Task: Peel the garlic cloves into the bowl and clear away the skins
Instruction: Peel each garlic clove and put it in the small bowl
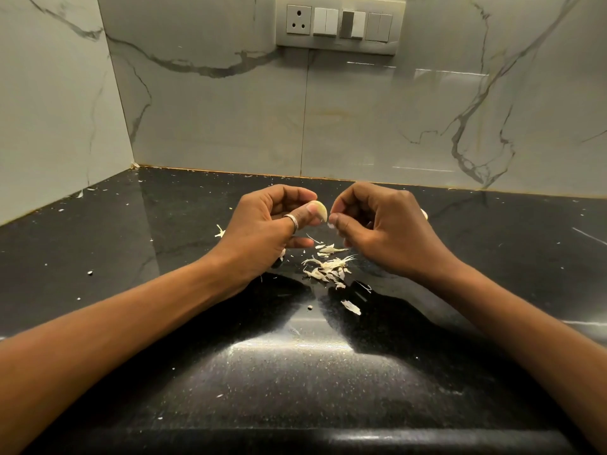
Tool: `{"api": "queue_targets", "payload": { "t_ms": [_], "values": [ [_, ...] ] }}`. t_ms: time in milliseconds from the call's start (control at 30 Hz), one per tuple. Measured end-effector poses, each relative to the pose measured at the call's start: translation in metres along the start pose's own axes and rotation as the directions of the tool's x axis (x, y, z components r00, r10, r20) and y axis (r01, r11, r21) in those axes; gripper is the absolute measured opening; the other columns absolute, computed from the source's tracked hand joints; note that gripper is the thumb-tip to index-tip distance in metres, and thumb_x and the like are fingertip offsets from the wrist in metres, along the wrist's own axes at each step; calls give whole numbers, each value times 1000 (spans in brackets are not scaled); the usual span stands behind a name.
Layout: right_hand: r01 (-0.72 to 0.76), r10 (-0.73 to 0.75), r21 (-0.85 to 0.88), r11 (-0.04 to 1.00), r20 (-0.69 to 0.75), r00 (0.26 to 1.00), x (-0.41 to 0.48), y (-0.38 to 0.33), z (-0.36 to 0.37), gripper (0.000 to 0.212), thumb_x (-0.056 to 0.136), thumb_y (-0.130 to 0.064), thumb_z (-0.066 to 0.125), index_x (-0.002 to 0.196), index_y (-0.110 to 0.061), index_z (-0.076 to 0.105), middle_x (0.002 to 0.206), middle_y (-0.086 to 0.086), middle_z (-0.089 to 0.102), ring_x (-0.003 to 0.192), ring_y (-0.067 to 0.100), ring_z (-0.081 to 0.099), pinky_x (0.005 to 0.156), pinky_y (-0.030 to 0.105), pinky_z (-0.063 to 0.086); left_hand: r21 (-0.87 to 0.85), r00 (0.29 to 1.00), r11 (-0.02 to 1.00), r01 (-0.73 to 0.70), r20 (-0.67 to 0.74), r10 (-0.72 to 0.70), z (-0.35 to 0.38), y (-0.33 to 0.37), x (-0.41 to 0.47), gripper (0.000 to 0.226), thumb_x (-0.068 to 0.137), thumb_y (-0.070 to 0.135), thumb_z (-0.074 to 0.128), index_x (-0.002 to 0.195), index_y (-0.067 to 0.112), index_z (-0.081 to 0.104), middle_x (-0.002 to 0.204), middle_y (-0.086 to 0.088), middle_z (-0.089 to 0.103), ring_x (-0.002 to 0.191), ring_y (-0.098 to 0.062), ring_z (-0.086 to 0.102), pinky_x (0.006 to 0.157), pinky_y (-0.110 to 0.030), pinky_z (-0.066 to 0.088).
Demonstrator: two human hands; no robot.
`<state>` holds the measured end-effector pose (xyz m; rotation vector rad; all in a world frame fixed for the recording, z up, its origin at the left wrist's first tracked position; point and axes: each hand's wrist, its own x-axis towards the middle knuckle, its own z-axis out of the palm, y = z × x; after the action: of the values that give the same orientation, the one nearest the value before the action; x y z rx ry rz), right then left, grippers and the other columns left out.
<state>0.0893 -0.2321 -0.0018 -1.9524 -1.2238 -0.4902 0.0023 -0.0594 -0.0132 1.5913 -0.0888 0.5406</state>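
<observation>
My left hand (262, 224), with a ring on the thumb, pinches a pale garlic clove (320, 210) between thumb and fingers above the black counter. My right hand (377, 224) hovers just right of the clove, its thumb and forefinger pinching a small white bit of skin (331, 224). A pile of papery garlic skins (328, 267) lies on the counter below and between both hands. A single larger skin flake (350, 307) lies nearer to me. No bowl is in view.
The black granite counter (295, 362) is dotted with tiny skin flecks, one bigger piece (219, 231) lying left of my left hand. Marble walls meet in a corner at the back left. A switch panel (340, 23) is on the back wall. A pale edge (424, 214) peeks out behind my right hand.
</observation>
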Motion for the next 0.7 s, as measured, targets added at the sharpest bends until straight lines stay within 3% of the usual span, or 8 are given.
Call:
{"api": "queue_targets", "payload": {
  "t_ms": [167,267,400,500,700],
  "values": [
    [-11,11,5,1000,-12,1000,0,-1,1,4,92,-9,72,94,-12,70,76,-8,69,69,11,69,64,14,48,18,1000,1000,-11,2,11,-1,1,0,20,92,12,69,111,6,69,101,-9,76,92,-13,74,62,-23,60],
    [-60,59,77,995,23,998,0,-1,1,21,89,-5,69,108,-13,69,88,-6,71,76,9,71,68,12,48,33,1000,999,-14,5,14,-2,0,0,20,92,13,70,110,7,70,100,-8,76,91,-14,74,62,-23,59],
    [-60,42,144,988,123,992,0,-2,0,40,88,-13,77,126,-16,64,99,-2,70,87,13,72,77,27,59,12,1000,1000,4,-6,-4,-1,1,0,24,88,11,73,110,4,67,98,-12,76,85,-14,74,59,-23,60],
    [-47,21,178,983,145,989,0,-2,1,37,88,-14,79,124,-14,68,96,0,73,87,16,73,81,37,62,37,1000,999,6,-13,-6,-2,2,0,25,84,13,76,104,3,65,91,-11,76,78,-13,74,58,-24,60],
    [-249,145,438,864,257,956,1,-9,-4,23,97,-8,65,119,-2,67,97,16,76,84,25,76,67,28,62,68,1000,997,-22,-4,22,-2,1,-1,17,85,14,76,98,5,72,82,-3,75,72,-6,70,56,-19,56]
  ]
}}
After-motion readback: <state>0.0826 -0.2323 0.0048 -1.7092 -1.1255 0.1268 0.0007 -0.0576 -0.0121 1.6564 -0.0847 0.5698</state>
